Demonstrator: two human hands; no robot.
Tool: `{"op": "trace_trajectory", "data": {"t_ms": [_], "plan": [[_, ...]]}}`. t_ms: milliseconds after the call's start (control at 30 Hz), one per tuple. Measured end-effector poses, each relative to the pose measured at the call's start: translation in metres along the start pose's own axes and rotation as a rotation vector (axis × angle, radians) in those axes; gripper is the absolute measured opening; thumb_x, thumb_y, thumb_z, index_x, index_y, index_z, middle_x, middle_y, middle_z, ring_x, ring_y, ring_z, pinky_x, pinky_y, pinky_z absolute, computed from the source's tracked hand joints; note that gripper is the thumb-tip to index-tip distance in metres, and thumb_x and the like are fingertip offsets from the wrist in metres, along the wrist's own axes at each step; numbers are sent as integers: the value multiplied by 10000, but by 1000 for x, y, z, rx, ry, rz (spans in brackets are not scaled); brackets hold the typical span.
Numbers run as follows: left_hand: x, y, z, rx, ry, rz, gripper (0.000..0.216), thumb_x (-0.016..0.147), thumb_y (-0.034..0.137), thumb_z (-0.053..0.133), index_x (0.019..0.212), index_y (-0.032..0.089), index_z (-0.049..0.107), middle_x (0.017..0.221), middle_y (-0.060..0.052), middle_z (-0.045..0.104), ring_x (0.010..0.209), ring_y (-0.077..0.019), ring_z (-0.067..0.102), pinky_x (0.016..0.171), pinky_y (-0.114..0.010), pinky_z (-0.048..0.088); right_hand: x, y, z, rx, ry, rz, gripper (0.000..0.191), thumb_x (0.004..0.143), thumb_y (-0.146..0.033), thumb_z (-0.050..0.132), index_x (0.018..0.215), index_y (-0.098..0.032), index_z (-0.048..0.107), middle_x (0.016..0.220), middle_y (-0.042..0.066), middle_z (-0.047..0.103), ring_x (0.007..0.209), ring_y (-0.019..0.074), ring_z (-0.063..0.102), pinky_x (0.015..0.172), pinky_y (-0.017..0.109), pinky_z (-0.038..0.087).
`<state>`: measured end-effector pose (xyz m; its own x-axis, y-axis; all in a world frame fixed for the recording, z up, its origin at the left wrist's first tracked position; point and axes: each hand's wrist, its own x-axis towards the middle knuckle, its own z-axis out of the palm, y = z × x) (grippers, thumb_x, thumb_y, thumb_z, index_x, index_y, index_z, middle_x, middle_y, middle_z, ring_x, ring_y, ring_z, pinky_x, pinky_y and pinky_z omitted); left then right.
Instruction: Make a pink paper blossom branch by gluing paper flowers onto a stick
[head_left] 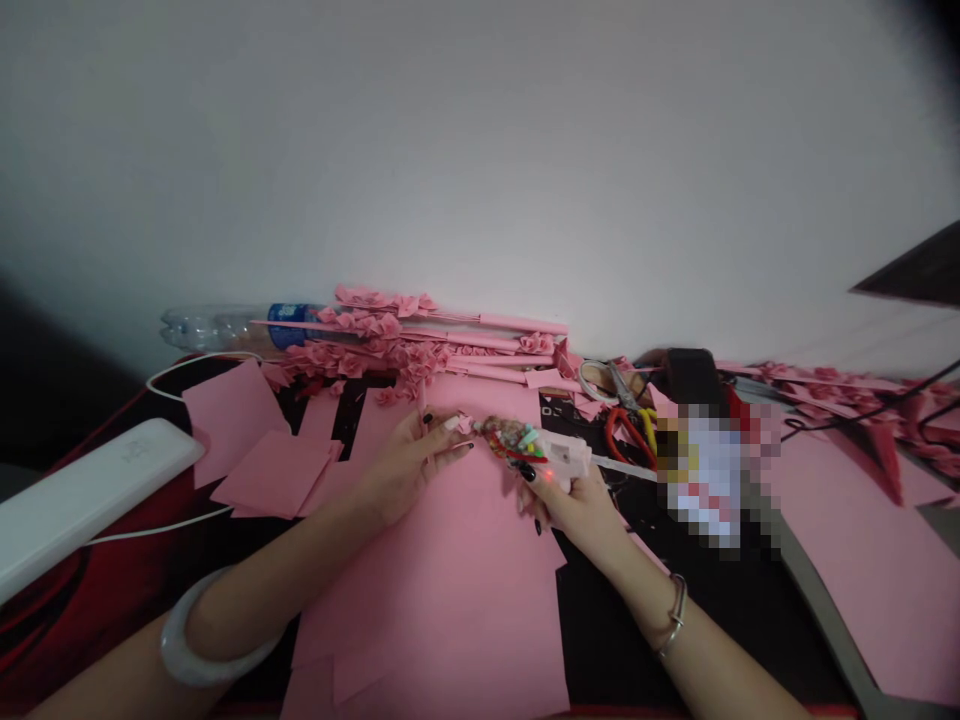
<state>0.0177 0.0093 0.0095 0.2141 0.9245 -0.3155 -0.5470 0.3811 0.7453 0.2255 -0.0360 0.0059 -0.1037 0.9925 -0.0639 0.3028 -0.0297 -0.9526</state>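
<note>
My right hand is wrapped round the handle of a hot glue gun, which has a small red light and colourful decorations on its body. A glue stick sticks out of its back end. The nozzle points left, at a small folded pink paper piece pinched in the fingertips of my left hand. Whether the nozzle touches the paper I cannot tell. Below both hands lie large pink paper sheets.
Pink paper flowers on rolled stems lie along the wall, near a plastic bottle. Scissors with red handles and a dark phone-like object are at right. Cut pink squares and a long white device lie left.
</note>
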Motion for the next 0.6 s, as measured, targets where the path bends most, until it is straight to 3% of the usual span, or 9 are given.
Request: {"op": "trace_trajectory", "data": {"t_ms": [600], "plan": [[-1, 0, 1, -19, 8, -6, 215, 725, 111, 778, 871, 185, 638, 940, 4, 712, 903, -142, 667, 903, -292, 526, 0, -2, 2, 9, -4, -16, 240, 848, -295, 561, 625, -207, 569, 448, -25, 558, 346, 114, 478, 351, 217, 337]]}}
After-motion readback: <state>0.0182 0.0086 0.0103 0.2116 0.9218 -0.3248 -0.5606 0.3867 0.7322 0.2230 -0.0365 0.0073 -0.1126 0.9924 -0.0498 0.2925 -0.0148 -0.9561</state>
